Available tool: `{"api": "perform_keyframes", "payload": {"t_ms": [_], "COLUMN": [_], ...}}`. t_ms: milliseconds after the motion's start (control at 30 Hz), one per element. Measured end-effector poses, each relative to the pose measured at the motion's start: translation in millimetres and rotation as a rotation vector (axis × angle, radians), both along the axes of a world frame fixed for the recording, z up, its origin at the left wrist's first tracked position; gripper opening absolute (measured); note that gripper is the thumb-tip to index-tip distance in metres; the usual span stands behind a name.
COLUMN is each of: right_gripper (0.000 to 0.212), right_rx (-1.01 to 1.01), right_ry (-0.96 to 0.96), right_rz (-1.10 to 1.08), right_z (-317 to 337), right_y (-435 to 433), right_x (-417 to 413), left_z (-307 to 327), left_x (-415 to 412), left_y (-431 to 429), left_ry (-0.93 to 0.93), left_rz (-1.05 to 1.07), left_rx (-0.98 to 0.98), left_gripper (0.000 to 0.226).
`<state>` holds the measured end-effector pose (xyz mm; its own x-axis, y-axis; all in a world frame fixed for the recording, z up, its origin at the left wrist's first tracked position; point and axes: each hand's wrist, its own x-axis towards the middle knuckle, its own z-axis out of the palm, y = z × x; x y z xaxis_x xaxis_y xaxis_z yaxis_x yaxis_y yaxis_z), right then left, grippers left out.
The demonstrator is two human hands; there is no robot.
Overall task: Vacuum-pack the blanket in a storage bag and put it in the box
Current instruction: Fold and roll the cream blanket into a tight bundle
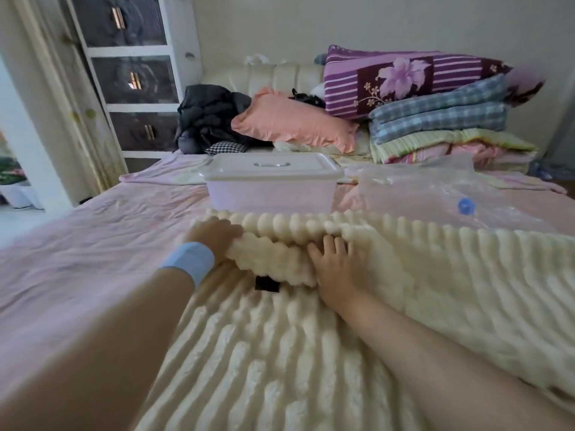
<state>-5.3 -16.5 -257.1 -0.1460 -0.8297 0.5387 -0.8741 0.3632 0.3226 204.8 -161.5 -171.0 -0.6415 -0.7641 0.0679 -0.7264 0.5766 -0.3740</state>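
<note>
A cream ribbed fleece blanket lies spread on the bed in front of me, its far edge folded back into a roll. My left hand grips the left end of that folded edge, fingers curled round it. My right hand rests flat on the blanket just right of the fold, fingers straight. A small black tag shows under the fold. Behind the blanket stands a translucent plastic box with its white lid on. To its right lies a clear storage bag with a blue valve.
The pink bed sheet stretches to the left. Pillows and folded quilts pile at the head of the bed, with dark clothes and a pink pillow. A white drawer cabinet stands at the back left.
</note>
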Motion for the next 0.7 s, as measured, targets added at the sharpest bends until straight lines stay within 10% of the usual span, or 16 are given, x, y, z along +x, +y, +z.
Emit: {"api": "perform_keyframes", "payload": {"t_ms": [167,233,300,400,600,700], "right_gripper": [0.044,0.055,0.050,0.079,0.072,0.047], "right_rx": [-0.153,-0.032,0.326,0.842,0.428,0.210], "right_ry": [-0.063,-0.242,-0.548,-0.841,-1.471,-1.157], "right_rz": [0.076,0.135,0.185,0.152,0.265,0.253], "right_z": [34,48,53,53,66,75], "right_y": [-24,-30,-37,-34,-42,-65], "right_x": [9,18,24,32,19,16], "left_z": [57,51,30,-4,9,25], "left_x": [67,78,80,65,68,51], "left_y": [-31,-29,-24,-9,-36,-56], "left_ry": [0.445,0.220,0.013,-0.175,0.120,0.323], "left_rz": [-0.123,-0.027,0.314,0.232,0.477,0.423], "left_rx": [-0.451,-0.399,0.053,0.676,0.594,0.413], "left_gripper": [0.033,0.031,0.037,0.084,0.048,0.037]}}
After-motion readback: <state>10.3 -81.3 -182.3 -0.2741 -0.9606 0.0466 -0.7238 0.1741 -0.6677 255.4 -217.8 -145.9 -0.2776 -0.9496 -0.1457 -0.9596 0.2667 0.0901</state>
